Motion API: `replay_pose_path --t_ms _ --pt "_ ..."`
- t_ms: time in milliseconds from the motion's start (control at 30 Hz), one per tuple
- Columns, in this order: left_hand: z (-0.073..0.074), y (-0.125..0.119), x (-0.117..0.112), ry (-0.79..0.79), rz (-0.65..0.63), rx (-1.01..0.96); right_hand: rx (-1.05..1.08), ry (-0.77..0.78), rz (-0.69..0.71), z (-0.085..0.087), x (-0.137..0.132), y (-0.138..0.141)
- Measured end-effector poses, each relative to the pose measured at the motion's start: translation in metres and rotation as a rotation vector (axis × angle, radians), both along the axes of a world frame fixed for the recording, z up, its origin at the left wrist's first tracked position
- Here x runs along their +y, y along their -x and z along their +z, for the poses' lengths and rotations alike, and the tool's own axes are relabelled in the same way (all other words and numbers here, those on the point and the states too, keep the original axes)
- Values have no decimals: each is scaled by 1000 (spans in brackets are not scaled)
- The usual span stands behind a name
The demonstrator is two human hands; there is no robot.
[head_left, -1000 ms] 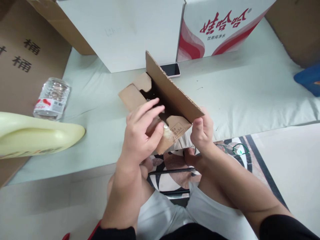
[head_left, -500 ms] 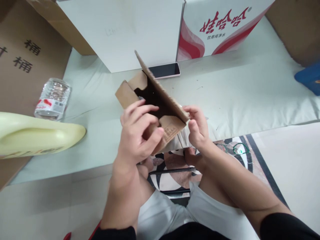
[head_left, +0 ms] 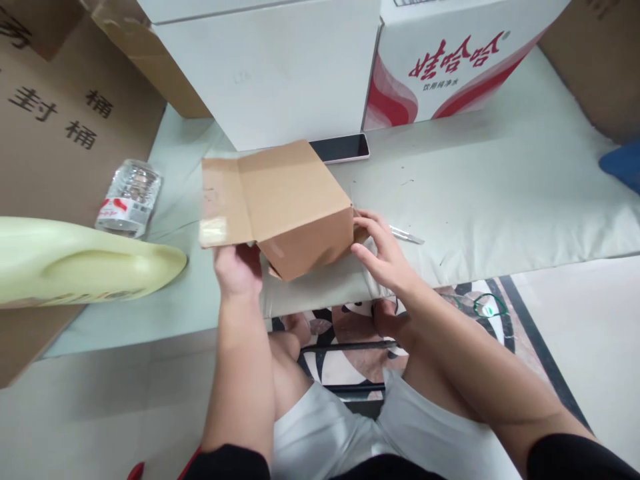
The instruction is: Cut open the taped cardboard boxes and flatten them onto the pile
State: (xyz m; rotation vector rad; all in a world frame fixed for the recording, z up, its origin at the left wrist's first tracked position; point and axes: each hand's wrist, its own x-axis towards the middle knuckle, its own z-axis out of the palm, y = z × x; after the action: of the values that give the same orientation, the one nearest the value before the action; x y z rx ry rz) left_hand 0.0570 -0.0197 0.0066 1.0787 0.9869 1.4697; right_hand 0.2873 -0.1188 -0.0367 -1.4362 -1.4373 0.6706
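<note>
A small brown cardboard box is tilted over the near side of the covered surface, with a flap sticking out to the left and clear tape at the flap's corner. My left hand reaches under that flap into the left end of the box, where its fingers are hidden. At the opposite end, my right hand has its fingers and thumb around the box's right edge. Just beyond the right hand, a thin silvery cutter knife lies on the cloth. What the box contains cannot be seen.
A phone lies behind the box, against a big white carton. Beside it stands a red-and-white water carton. To the left are a water bottle and a pale yellow jug. Pale cloth covers the surface.
The box has turned over, so its opening no longer faces me and its closed sides show. My left hand has gone from the open top to beneath the left flap. The cutter knife is now uncovered.
</note>
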Motion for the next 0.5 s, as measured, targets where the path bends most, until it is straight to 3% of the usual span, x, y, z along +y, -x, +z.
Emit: replay_pose_path --t_ms 167,267,400,500 --pt "-28 9 2 -123 -90 155 -87 -110 -114 -9 -1 -4" --pt "-35 22 -2 -256 -127 257 -14 -169 -146 -11 -3 -5" --pt "-25 32 -12 -384 -234 565 110 -180 -101 -7 -4 -5" --pt "-12 30 -17 -382 -326 744 162 -112 -47 -4 0 -9"
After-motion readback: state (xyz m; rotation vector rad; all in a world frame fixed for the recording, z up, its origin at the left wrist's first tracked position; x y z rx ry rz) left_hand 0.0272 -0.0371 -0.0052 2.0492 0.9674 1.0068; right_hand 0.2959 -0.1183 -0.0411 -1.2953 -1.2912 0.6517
